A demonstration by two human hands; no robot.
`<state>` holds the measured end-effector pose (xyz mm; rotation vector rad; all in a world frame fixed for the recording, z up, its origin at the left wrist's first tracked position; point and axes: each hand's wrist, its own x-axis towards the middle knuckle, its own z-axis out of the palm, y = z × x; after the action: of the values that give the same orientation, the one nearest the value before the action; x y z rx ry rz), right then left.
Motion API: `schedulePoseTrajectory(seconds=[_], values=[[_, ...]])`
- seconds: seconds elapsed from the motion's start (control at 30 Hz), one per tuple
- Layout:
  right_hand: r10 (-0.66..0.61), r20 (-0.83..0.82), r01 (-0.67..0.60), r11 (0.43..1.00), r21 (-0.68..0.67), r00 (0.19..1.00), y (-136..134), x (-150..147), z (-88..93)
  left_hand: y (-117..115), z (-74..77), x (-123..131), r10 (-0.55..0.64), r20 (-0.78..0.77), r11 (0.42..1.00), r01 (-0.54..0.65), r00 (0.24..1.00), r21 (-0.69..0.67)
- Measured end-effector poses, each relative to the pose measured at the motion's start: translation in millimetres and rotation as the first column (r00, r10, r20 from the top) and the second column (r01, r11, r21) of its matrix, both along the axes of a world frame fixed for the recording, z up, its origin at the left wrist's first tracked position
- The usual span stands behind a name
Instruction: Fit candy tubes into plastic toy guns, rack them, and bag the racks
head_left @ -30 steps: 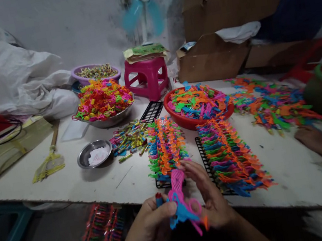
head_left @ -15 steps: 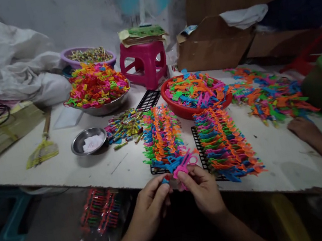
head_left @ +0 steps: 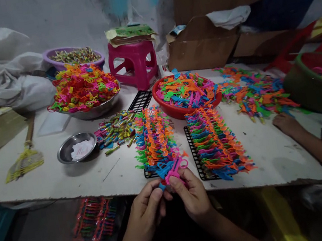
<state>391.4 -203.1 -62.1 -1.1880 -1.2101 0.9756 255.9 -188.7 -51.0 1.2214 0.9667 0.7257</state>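
Fingers (head_left: 154, 192) of both hands close in a tight pinch on one small pink and blue plastic toy (head_left: 172, 169). The left hand (head_left: 146, 212) grips its near end and the right hand (head_left: 193, 198) pinches just beside it. The toy sits at the near edge of the table, 12 o'clock from the hands, at the near end of the left rack. Whether it touches the rack, I cannot tell.

- Long white tabletop (head_left: 65, 179): carries everything below.
- Loose spread of coloured plastic pieces (head_left: 253, 96), 2 o'clock: unsorted, lying flat. A co-worker's hand (head_left: 284, 123) rests at its near side.
- Wide steel basin (head_left: 97, 111), 11 o'clock: heaped high with pink, orange and yellow pieces.
- Round red plastic bowl (head_left: 175, 113), 12 o'clock: piled with blue, orange and green pieces.
- Two black grid racks: left rack (head_left: 148, 175) and right rack (head_left: 191, 148), side by side at 12 to 1 o'clock. Both carry dense rows of toys along their whole length.
- Heap of small foil-coloured tubes (head_left: 114, 130), 11 o'clock.
- Small steel dish (head_left: 63, 156), 10 o'clock: something white inside.

Judgement: both racks look about full, with the held toy at the last near slot of the left one. Plenty of loose stock is left in the basin, the bowl and the spread.
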Motion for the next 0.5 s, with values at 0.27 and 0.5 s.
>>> schedulePoseTrajectory(seconds=[0.27,0.5], values=[[-0.07,0.256,0.057,0.997,0.057,0.964,-17,6,-18.7,-2,4.3,3,-0.142,-0.347,0.903,0.265,0.927,0.339],[-0.268,0.385,0.182,0.952,0.244,0.883,-4,47,-53.3,9,-13.5,-19,-0.037,-0.531,0.896,0.264,0.847,0.357]])
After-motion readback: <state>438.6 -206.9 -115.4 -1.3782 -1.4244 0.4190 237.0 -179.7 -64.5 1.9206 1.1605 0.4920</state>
